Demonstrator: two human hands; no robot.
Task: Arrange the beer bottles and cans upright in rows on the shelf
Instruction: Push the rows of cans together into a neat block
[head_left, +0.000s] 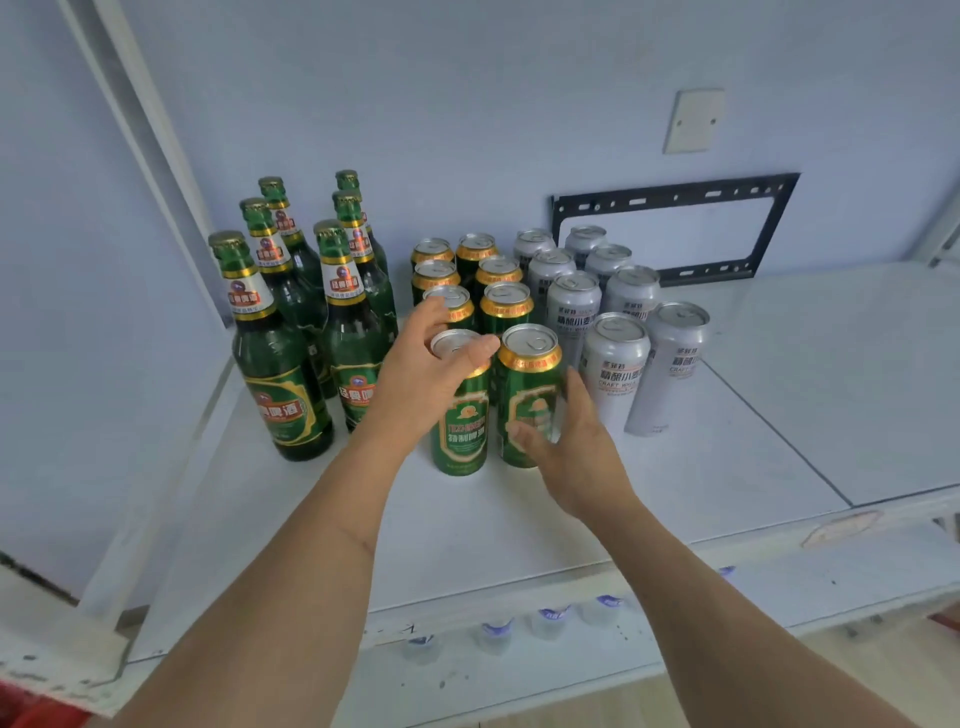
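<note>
Right now both forearms reach forward over the white shelf (519, 519) from the near edge. Left hand (423, 382) sits on top of the front-left green can (462, 415), fingers (480, 351) curled over its lid and rim, thumb side toward the row behind, gripping the top. Right hand (569, 449) comes in low from the right, palm facing left, fingers (524, 434) loosely spread and pressed against the lower side of the front-right green can (530, 395); thumb up by the can's right flank. Both cans upright, long axis vertical, pull-tab lids up, labels facing the camera, just beside each other at the front of two green-can rows (478, 275). Green bottles (291, 322) stand upright in two rows at left, caps up. Silver cans (608, 312) stand upright in two rows at right, touching or near each other. Black metal bracket (670, 228) on the wall behind; white wall plate (693, 120) above it.
</note>
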